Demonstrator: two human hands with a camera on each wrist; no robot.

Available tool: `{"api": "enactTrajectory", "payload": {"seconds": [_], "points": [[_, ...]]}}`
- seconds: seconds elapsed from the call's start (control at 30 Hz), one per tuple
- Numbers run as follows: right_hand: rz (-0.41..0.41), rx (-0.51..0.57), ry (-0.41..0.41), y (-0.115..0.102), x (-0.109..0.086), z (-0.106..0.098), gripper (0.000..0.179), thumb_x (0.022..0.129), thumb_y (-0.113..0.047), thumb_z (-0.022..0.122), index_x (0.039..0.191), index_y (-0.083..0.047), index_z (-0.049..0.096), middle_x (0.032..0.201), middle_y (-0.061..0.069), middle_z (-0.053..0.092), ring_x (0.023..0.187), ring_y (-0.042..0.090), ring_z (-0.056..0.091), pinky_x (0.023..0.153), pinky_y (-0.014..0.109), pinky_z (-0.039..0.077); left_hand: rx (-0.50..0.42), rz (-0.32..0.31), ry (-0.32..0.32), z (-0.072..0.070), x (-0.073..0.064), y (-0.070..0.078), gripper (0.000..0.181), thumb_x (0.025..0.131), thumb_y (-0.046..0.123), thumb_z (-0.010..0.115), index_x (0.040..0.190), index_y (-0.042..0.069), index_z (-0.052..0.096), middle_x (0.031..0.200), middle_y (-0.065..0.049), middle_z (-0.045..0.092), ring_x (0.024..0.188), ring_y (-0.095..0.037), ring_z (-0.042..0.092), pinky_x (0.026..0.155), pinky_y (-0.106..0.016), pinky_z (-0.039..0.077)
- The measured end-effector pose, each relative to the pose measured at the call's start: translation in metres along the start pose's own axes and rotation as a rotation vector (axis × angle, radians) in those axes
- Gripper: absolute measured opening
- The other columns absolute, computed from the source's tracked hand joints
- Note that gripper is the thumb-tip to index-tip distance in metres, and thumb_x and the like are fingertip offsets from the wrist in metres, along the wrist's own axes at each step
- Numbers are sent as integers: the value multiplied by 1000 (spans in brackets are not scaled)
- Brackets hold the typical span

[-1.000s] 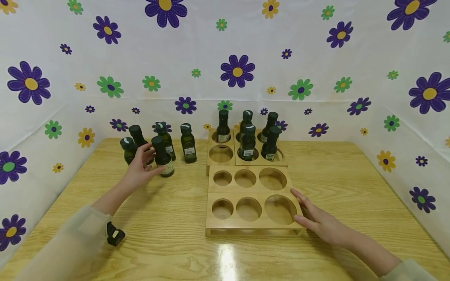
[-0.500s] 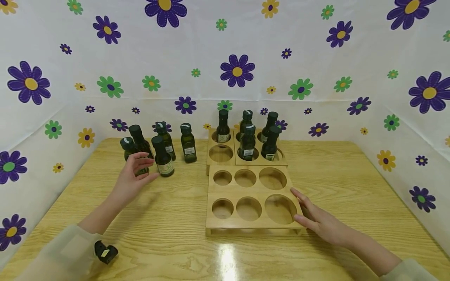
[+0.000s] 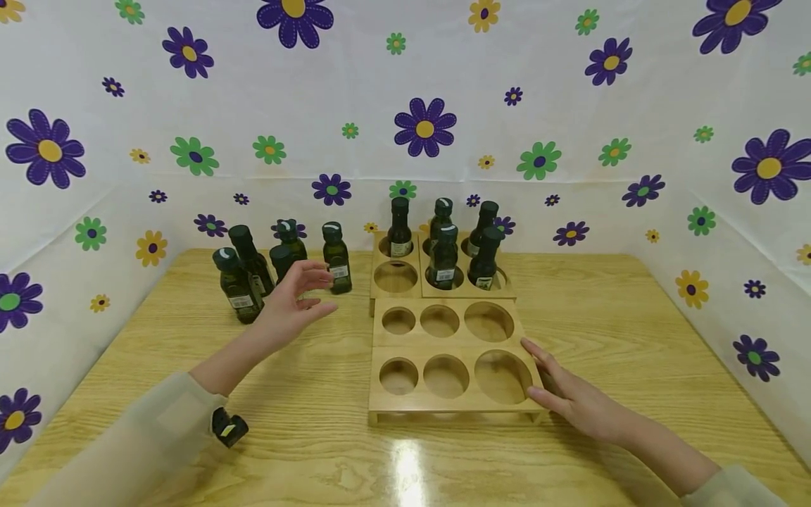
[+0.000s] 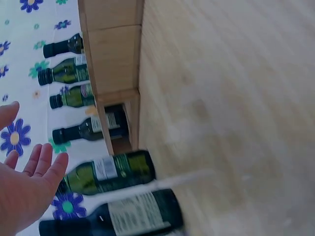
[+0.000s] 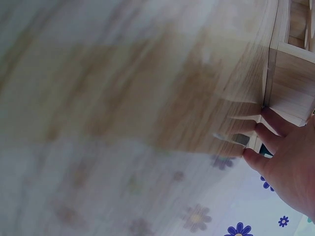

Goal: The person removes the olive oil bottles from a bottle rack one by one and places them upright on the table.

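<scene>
My left hand (image 3: 288,306) is in front of the glass bottles on the left, holding nothing, with loosely bent fingers and thumb apart. It partly hides a dark-capped bottle (image 3: 281,258), and its fingertips overlap the lower part of a square green bottle (image 3: 335,248) in the head view. In the left wrist view that green bottle (image 4: 110,169) lies just past the fingers (image 4: 55,169). At the right, my right hand (image 3: 586,405) rests against the side of a low wooden rack (image 3: 395,406), thumb by the large front hole. Its fingers (image 5: 275,120) are spread along the rack's side in the right wrist view.
Two bottles, one square (image 3: 239,296) and one round (image 3: 252,260), stand left of my left hand, another square one (image 3: 293,243) behind it. A rear wooden rack (image 3: 376,289) holds several bottles. Round holes pierce the front rack. A flower-patterned cloth (image 3: 355,77) encloses the table.
My left hand first drew back left from the round bottle, leaving it standing, then moved right across its front towards the square green bottle. My right hand stayed on the rack.
</scene>
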State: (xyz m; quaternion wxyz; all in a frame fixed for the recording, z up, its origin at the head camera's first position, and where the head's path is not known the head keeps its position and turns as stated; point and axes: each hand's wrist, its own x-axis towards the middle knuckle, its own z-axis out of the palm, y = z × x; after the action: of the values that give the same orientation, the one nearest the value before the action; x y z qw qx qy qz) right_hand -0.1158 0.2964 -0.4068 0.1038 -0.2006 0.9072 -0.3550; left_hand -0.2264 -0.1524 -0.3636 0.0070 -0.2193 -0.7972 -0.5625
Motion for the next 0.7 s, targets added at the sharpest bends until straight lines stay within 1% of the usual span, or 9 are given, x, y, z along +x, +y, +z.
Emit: {"api": "enactTrajectory", "payload": {"seconds": [0.1, 0.2, 0.37, 0.53, 0.6, 0.7], "points": [[-15, -4, 1, -1, 0, 0, 67, 104, -27, 47, 157, -17, 7, 157, 24, 15, 136, 46, 28, 102, 63, 30, 0, 39, -36, 10, 12, 6, 55, 90, 1, 68, 136, 2, 39, 131, -18, 52, 121, -34, 50, 99, -57, 40], [-19, 1, -2, -2, -1, 0, 67, 104, -26, 48, 157, -18, 7, 157, 25, 16, 136, 46, 29, 101, 62, 31, -11, 70, -74, 19, 23, 11, 55, 89, -1, 68, 136, 3, 40, 129, -17, 54, 120, -33, 51, 98, -58, 41], [-18, 3, 1, -3, -1, 0, 67, 104, -26, 48, 157, -18, 7, 157, 24, 16, 136, 45, 30, 102, 61, 31, -60, 85, -133, 34, 43, 18, 55, 90, 1, 68, 136, 7, 40, 129, -14, 54, 120, -29, 51, 99, -55, 42], [-10, 0, 3, -2, 0, 0, 67, 104, -27, 47, 157, -18, 7, 157, 24, 15, 136, 45, 29, 102, 62, 31, -89, 107, -174, 49, 62, 22, 56, 89, 4, 70, 136, 9, 41, 130, -15, 54, 122, -32, 50, 99, -55, 41], [0, 3, 1, -2, 0, 0, 67, 104, -28, 47, 157, -19, 7, 157, 23, 14, 136, 45, 28, 102, 62, 30, -98, 113, -187, 54, 68, 24, 56, 89, 4, 71, 137, 10, 41, 131, -13, 54, 122, -31, 49, 99, -55, 41], [19, 12, -4, -2, -1, 0, 67, 104, -31, 47, 157, -21, 7, 158, 22, 13, 137, 45, 27, 103, 62, 29, -109, 116, -201, 61, 76, 24, 58, 89, 4, 71, 138, 11, 41, 130, -9, 53, 121, -27, 50, 100, -51, 41]]}}
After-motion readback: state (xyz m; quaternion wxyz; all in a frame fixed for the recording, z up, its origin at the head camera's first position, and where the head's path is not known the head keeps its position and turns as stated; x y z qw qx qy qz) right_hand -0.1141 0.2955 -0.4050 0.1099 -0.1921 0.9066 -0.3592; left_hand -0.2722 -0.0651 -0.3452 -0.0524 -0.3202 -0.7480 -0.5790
